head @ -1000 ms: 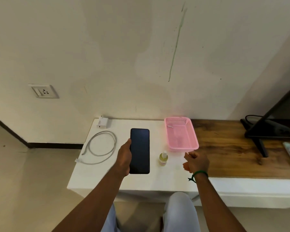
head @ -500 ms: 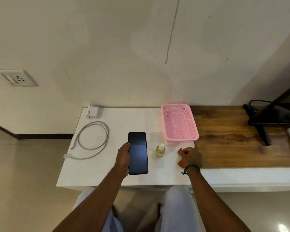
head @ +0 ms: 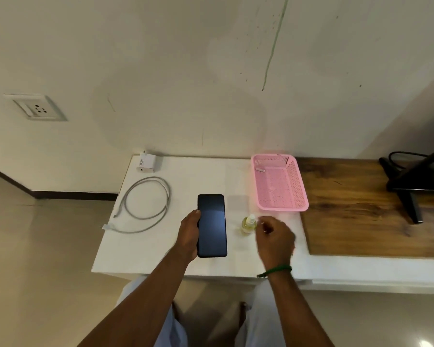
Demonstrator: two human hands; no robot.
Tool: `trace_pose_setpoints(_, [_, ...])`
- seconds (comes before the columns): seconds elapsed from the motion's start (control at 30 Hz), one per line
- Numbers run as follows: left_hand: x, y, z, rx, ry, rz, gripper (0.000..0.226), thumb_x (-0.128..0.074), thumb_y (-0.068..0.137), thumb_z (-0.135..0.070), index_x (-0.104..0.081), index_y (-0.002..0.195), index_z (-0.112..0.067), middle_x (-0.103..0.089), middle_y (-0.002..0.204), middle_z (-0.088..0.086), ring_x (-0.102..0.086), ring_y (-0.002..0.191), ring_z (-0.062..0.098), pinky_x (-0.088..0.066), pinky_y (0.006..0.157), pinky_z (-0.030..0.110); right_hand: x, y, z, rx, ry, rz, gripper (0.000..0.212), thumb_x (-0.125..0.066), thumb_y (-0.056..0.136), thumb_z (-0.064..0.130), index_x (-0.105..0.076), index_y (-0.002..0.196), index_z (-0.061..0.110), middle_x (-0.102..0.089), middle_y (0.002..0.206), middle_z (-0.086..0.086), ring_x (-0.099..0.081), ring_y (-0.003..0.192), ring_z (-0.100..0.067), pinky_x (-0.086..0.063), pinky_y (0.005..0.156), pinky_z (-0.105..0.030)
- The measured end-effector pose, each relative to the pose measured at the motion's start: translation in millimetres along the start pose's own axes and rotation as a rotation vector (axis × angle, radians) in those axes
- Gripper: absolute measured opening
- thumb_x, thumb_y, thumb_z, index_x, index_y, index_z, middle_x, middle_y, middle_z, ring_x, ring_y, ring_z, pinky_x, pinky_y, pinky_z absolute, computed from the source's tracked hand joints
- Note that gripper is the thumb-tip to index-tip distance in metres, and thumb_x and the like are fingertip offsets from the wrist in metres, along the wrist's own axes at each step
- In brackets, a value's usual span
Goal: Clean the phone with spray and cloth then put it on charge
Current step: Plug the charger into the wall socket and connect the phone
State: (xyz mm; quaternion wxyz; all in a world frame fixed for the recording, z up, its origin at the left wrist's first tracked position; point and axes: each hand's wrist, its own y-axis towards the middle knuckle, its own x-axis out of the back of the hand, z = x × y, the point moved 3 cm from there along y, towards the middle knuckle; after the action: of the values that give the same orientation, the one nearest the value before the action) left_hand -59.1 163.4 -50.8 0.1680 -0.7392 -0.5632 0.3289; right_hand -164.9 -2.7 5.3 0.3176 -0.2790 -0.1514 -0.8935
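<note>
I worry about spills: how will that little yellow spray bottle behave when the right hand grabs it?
The spray bottle looks small, so probably light. It stands upright on a narrow base, so a sideways nudge from the right hand may tip it. Its rounded body could then roll on the smooth white table.

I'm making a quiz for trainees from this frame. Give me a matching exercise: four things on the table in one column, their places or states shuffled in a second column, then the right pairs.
Things:
1. phone
2. spray bottle
3. charger
4. cable

Places or states:
A. coiled loosely on the white top, left of the phone
B. held in the left hand
C. at the back left corner, by the wall
D. upright, just left of the right hand

Pairs: 1-B, 2-D, 3-C, 4-A
</note>
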Motion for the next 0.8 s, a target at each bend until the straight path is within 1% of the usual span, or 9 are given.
trace_pose_setpoints(0.07, [1,2,0,0.004,0.001,0.010,0.030,-0.041,0.099,-0.028,-0.060,0.105,-0.007,-0.066,0.101,0.018,-0.063,0.088,0.035,-0.050,0.085,0.051,-22,-18,9,-0.061,0.070,0.179,0.010,-0.065,0.083,0.011,-0.072,0.078,0.006,-0.069,0.072,-0.003,-0.060,0.066,-0.014,-0.043,0.065,-0.015])
trace_pose_setpoints(0.17, [2,2,0,0.000,0.028,0.005,0.030,-0.041,0.099,-0.026,-0.063,0.101,-0.006,-0.069,0.096,0.017,-0.065,0.084,0.035,-0.051,0.084,0.051,-52,-31,-1,-0.202,0.128,0.356,0.019,-0.063,0.085,0.018,-0.070,0.074,0.005,-0.068,0.070,-0.005,-0.061,0.067,-0.019,-0.042,0.064,-0.021])
trace_pose_setpoints(0.23, [4,3,0,-0.004,0.039,0.000,0.031,-0.043,0.098,-0.027,-0.063,0.103,-0.004,-0.068,0.100,0.021,-0.064,0.090,0.039,-0.048,0.089,0.058,-65,-33,-8,-0.331,0.232,0.409,0.019,-0.062,0.086,0.018,-0.070,0.071,0.009,-0.068,0.071,-0.007,-0.061,0.065,-0.024,-0.046,0.063,-0.026])
trace_pose_setpoints(0.33, [6,8,2,-0.034,0.061,-0.003,0.032,-0.048,0.097,-0.029,-0.064,0.106,-0.003,-0.067,0.108,0.024,-0.063,0.097,0.044,-0.047,0.090,0.062,-75,-32,-14,-0.440,0.330,0.426,0.022,-0.063,0.085,0.011,-0.068,0.066,0.019,-0.067,0.069,-0.004,-0.056,0.057,-0.019,-0.043,0.053,-0.024])
trace_pose_setpoints(0.4, [6,12,2,-0.070,0.121,-0.076,0.023,-0.049,0.098,-0.025,-0.065,0.100,-0.009,-0.068,0.103,0.016,-0.064,0.092,0.034,-0.054,0.081,0.049,-78,-29,-17,-0.468,0.331,0.422,0.023,-0.064,0.084,0.009,-0.068,0.064,0.019,-0.066,0.067,-0.004,-0.055,0.056,-0.017,-0.043,0.054,-0.024])
trace_pose_setpoints(0.47, [7,16,3,-0.077,0.200,-0.171,0.018,-0.049,0.099,-0.022,-0.063,0.103,-0.012,-0.067,0.101,0.008,-0.063,0.085,0.023,-0.053,0.066,0.034,-81,-28,-21,-0.480,0.304,0.423,0.022,-0.064,0.084,0.009,-0.068,0.065,0.019,-0.065,0.065,-0.004,-0.055,0.055,-0.016,-0.047,0.056,-0.026])
trace_pose_setpoints(0.53, [9,20,4,-0.078,0.267,-0.227,0.016,-0.049,0.099,-0.022,-0.060,0.105,-0.012,-0.065,0.100,0.006,-0.061,0.083,0.020,-0.050,0.059,0.029,-84,-27,-24,-0.481,0.258,0.419,0.019,-0.065,0.083,0.012,-0.068,0.066,0.017,-0.064,0.062,-0.003,-0.057,0.055,-0.015,-0.051,0.061,-0.027])
trace_pose_setpoints(0.7, [15,28,4,-0.110,0.481,-0.286,0.017,-0.050,0.095,-0.015,-0.065,0.090,-0.018,-0.068,0.099,0.006,-0.064,0.089,0.024,-0.057,0.077,0.040,-95,-25,-31,-0.495,0.178,0.405,0.014,-0.067,0.082,0.016,-0.071,0.069,0.012,-0.065,0.060,-0.003,-0.061,0.058,-0.018,-0.053,0.068,-0.028])
trace_pose_setpoints(0.8, [16,32,3,-0.149,0.599,-0.320,0.022,-0.052,0.093,-0.012,-0.073,0.097,-0.015,-0.068,0.092,0.000,-0.063,0.089,0.021,-0.054,0.078,0.034,-99,-23,-33,-0.484,0.119,0.398,0.012,-0.068,0.081,0.018,-0.073,0.074,0.010,-0.070,0.071,-0.006,-0.065,0.069,-0.021,-0.051,0.072,-0.026])
